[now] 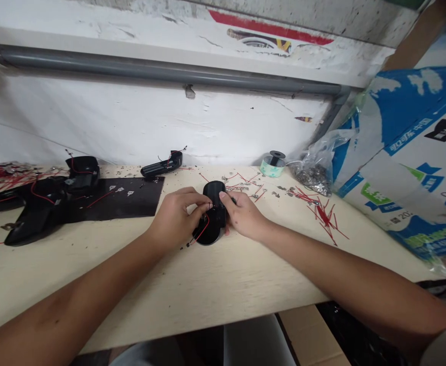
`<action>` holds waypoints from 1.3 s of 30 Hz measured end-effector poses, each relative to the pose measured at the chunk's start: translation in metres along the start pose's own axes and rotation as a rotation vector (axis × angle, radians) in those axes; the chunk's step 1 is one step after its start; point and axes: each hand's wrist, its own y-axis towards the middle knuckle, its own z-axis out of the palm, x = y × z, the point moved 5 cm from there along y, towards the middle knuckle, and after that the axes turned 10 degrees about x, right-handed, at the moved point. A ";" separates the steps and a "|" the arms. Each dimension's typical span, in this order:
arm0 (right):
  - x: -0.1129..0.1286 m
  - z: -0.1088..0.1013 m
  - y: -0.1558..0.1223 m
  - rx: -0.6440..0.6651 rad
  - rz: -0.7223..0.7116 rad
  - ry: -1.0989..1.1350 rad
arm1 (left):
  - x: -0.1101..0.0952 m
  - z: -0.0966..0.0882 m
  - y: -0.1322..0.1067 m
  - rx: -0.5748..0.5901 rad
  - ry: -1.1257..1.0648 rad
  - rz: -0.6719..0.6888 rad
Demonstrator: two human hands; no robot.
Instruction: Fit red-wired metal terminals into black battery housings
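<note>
Black plastic housing trailing a red wire sits mid-way along the pale wooden bench, long axis running far to near; the left hand and right hand flank it, fingers apparently clamped on its sides, though partly hidden.

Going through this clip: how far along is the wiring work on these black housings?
Looks done: black housings with red wires fitted, lying by the dark mat. In hand: the left hand and right hand hold another housing trailing a red wire. Left: loose red wires and a bag of small metal parts.
</note>
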 end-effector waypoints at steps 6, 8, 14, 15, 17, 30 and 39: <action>-0.001 0.001 0.000 0.009 0.011 0.033 | -0.010 -0.006 0.000 -0.005 0.162 0.158; -0.001 0.001 0.000 0.012 0.017 0.035 | -0.011 -0.006 0.000 0.024 0.196 0.166; 0.000 0.000 0.000 -0.003 0.011 -0.016 | -0.002 -0.007 -0.001 0.027 0.082 -0.048; -0.001 0.000 0.000 -0.002 0.017 -0.011 | 0.000 -0.007 -0.001 0.024 0.059 -0.075; -0.003 0.000 0.001 0.003 0.026 0.016 | 0.002 -0.006 -0.001 0.025 0.040 -0.098; -0.011 -0.002 0.004 0.011 0.031 0.022 | 0.006 -0.006 0.001 0.034 0.002 -0.074; -0.007 -0.002 0.004 0.018 0.028 0.025 | 0.009 -0.004 0.002 0.034 -0.012 -0.039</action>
